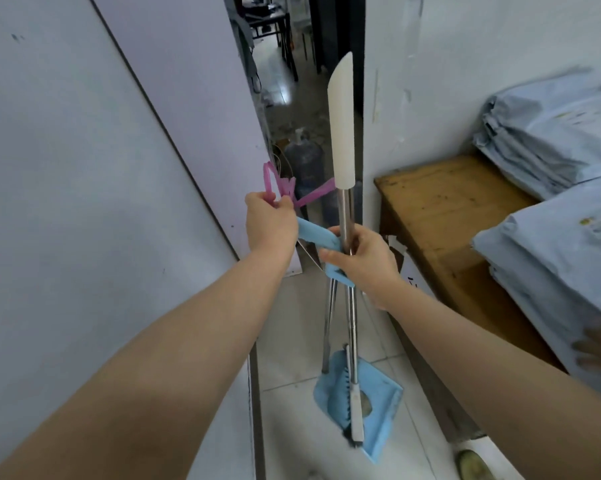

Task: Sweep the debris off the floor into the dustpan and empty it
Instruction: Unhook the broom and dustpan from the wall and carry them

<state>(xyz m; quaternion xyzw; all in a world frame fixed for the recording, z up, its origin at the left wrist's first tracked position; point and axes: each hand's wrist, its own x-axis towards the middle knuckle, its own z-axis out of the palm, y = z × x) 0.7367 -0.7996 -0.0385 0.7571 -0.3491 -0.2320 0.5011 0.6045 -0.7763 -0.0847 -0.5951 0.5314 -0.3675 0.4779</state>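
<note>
A broom [344, 209] with a steel shaft and a white grip stands upright in front of me. My right hand [361, 259] is closed around its shaft, just above a blue clip. My left hand [269, 225] grips the blue handle [314, 237] of the dustpan together with a pink plastic string [285, 188] tied to the broom. The blue dustpan [378, 396] hangs low over the white tiled floor, with the broom's head [352, 410] resting in it. Whether any debris lies in the pan I cannot tell.
A white wall [67, 202] stands close on the left, and a doorway [292, 98] straight ahead leads to another room. On the right a wooden bench [448, 216] carries stacked light-blue bundles [562, 133]. A shoe [472, 465] shows at the bottom right.
</note>
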